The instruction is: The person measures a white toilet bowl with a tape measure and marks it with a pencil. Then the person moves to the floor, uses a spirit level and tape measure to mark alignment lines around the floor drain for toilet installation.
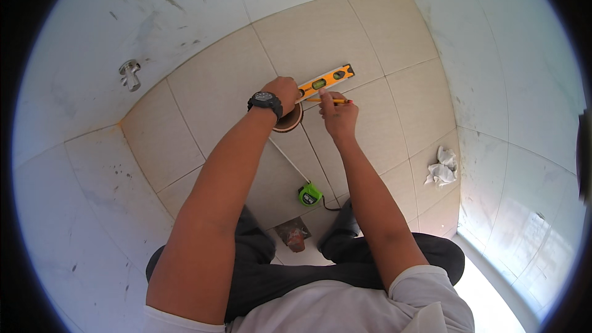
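A yellow-orange spirit level [327,82] lies at a slant on the beige floor tiles, its vials showing. My left hand [283,94], with a black watch at the wrist, closes over the level's near left end; its fingertips are mostly hidden. Just right of it, my right hand [339,118] pinches a yellow pencil [343,102], whose point lies along the level's lower edge. Partly under my left wrist is a round, dark-rimmed opening [291,121] in the floor. A green tape measure [309,194] rests nearer me, its blade [288,159] drawn out toward that opening.
Between my feet, a dark square recess [287,229] in the floor has a reddish-brown lump [296,242] at it. Crumpled white paper [443,168] lies by the right wall. A chrome valve [130,75] juts from the left wall [80,86], which is smudged.
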